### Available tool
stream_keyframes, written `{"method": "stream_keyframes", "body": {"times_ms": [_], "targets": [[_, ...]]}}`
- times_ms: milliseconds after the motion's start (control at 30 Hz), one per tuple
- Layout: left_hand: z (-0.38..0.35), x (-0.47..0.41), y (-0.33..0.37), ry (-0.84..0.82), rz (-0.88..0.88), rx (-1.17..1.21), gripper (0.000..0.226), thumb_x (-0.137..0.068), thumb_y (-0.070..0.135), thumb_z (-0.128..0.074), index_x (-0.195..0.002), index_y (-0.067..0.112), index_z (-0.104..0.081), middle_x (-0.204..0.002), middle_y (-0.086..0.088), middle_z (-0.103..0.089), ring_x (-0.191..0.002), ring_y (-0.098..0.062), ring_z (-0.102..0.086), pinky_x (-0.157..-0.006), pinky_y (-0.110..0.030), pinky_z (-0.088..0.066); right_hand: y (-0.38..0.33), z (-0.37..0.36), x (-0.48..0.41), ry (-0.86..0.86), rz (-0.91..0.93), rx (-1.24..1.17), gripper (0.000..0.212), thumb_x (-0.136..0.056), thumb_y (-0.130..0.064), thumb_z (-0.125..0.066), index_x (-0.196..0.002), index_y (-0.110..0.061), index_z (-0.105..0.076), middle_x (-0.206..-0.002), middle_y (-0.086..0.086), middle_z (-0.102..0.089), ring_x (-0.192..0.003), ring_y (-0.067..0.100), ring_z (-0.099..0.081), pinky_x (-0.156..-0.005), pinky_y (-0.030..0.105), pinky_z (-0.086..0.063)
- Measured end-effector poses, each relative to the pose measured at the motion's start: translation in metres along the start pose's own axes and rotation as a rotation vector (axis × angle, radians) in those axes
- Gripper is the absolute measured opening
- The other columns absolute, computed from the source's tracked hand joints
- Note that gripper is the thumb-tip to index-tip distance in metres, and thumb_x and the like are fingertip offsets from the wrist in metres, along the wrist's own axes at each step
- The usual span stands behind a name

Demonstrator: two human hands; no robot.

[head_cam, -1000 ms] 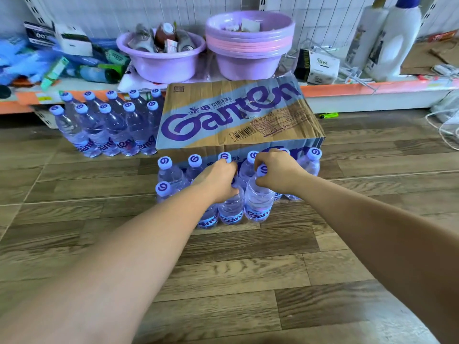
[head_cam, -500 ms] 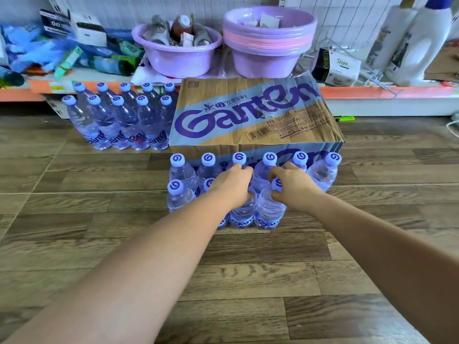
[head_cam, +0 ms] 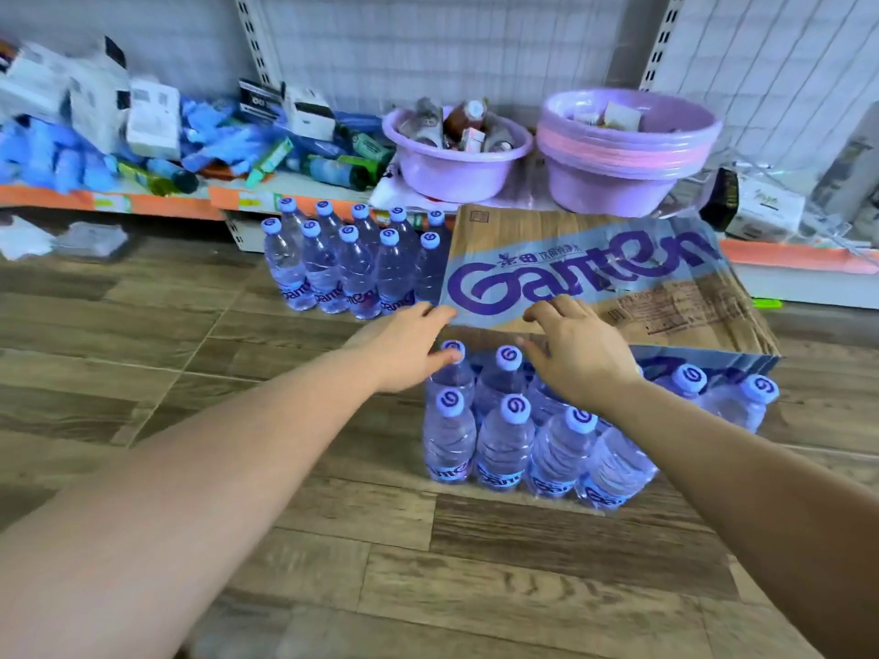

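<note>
Your left hand [head_cam: 409,349] and right hand [head_cam: 575,354] are spread open, empty, at the carton [head_cam: 594,273] edge; upright bottles [head_cam: 509,435] just beneath your wrists could topple if brushed.

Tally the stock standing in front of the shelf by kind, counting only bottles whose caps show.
Water bottles by the shelf: 10
Front water bottles: 7, with more hidden behind the right hand
Ganten carton: 1
Total: 18
</note>
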State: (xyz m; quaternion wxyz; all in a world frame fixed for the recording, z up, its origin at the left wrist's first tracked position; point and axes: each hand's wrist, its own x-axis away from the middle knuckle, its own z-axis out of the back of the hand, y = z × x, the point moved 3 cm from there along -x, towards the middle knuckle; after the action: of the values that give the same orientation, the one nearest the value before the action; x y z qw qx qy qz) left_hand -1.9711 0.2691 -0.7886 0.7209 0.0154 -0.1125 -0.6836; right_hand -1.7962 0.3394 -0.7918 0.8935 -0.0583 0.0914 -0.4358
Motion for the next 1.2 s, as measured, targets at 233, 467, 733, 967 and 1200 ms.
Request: {"method": "stream_keyframes", "body": {"times_ms": [233, 467, 733, 967, 1200], "targets": [[0.049, 0.008, -0.16, -0.006, 0.24, -0.004, 0.062, -0.093, 0.044, -0.046, -0.146, 0.021, -0.024, -0.147, -0.01, -0.036, -0.132, -0.03, -0.041, -0.105, -0.037, -0.038, -0.098, -0.045, -0.09, -0.165, 0.026, -0.077, 0.046, -0.096, -0.036, -0.046, -0.135, -0.012, -0.04, -0.135, 0.011, -0.043, -0.127, 0.032, -0.041, -0.096, 0.042, -0.043], [0.051, -0.03, -0.278, -0.002, 0.26, 0.05, 0.06, -0.093, 0.039, -0.05, -0.145, 0.019, -0.027, -0.145, -0.014, -0.039, -0.13, -0.03, -0.043, -0.104, -0.033, -0.036, -0.139, -0.087, -0.194, -0.207, -0.103, 0.022, 0.053, -0.095, -0.033, -0.049, -0.139, -0.008, -0.035, -0.137, 0.016, -0.039, -0.13, 0.036, -0.035, -0.099, 0.043, -0.041], [0.043, -0.091, -0.339, 0.005, 0.121, 0.066, 0.058, -0.093, 0.038, -0.05, -0.144, 0.018, -0.03, -0.141, -0.015, -0.042, -0.129, -0.032, -0.043, -0.104, -0.035, -0.037, -0.13, -0.102, -0.269, -0.123, -0.31, 0.181, 0.057, -0.091, -0.035, -0.052, -0.142, -0.018, -0.033, -0.146, 0.014, -0.031, -0.135, 0.041, -0.027, -0.107, 0.047, -0.032], [0.033, -0.151, -0.278, 0.127, -0.248, 0.036, 0.044, -0.096, 0.029, -0.045, -0.138, 0.017, -0.038, -0.137, -0.005, -0.044, -0.128, -0.025, -0.039, -0.097, -0.041, -0.043, -0.102, -0.115, -0.28, -0.293, -0.424, 0.196, 0.034, -0.092, -0.013, -0.05, -0.125, -0.006, -0.049, -0.127, 0.022, -0.047, -0.114, 0.04, -0.053, -0.092, 0.039, -0.046], [0.005, -0.212, -0.226, -0.089, -0.279, 0.004, 0.056, -0.095, 0.013, -0.042, -0.147, 0.021, -0.022, -0.155, -0.006, -0.021, -0.138, -0.031, -0.029, -0.1, -0.043, -0.042, -0.098, -0.108, -0.29, -0.291, -0.41, 0.198, 0.033, -0.087, -0.005, -0.051, -0.118, -0.01, -0.062, -0.118, 0.017, -0.064, -0.108, 0.033, -0.062, -0.084, 0.032, -0.05]]}}
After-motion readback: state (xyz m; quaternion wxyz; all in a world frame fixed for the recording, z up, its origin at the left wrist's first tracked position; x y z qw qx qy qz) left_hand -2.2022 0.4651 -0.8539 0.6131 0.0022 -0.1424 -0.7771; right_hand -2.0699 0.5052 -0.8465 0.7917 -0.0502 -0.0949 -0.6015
